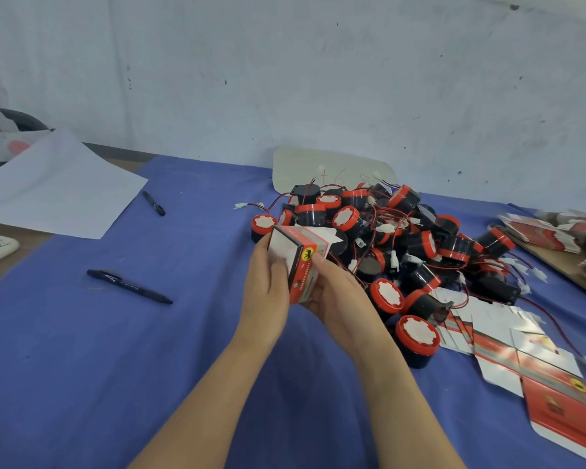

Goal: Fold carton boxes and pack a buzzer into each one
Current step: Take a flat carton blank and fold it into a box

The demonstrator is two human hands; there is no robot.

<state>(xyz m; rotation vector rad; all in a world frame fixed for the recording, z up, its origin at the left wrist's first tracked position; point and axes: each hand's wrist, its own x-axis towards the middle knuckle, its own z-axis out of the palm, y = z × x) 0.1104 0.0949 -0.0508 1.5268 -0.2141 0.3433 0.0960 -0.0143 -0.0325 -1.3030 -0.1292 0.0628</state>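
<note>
Box: the carton box (300, 265) hangs mid-frame, lifted off the blue cloth (82, 367) and caught between both hands, one red printed corner edge turned to the camera.
Left hand: the left hand (268, 292) is on the box's white left face, fingers curled round it. A holding grip, with nothing else in it.
Right hand: the right hand (339, 299) cups the lower right side with the thumb on the red panel. It too is closed on the box alone.
Open end: white flaps (332, 236) jut out at the box's upper right, so the mouth looks to face up and right, toward the pile.
Long axis: it seems to run from the hands up and right, tilted, not level.
Buzzers: the buzzer pile (420, 238) heaps just right of and behind the box, and the nearest buzzer (386, 295) lies just beside the right hand.
Nearer hand: the right, clearly; the likely pick is to the right.
In the way: red wires (261, 207) tangle through the heap, so one buzzer may drag its neighbours.
Around: flat cartons (508, 353) at lower right, two pens (129, 286) at left, and a paper sheet (58, 191) at upper left.
</note>
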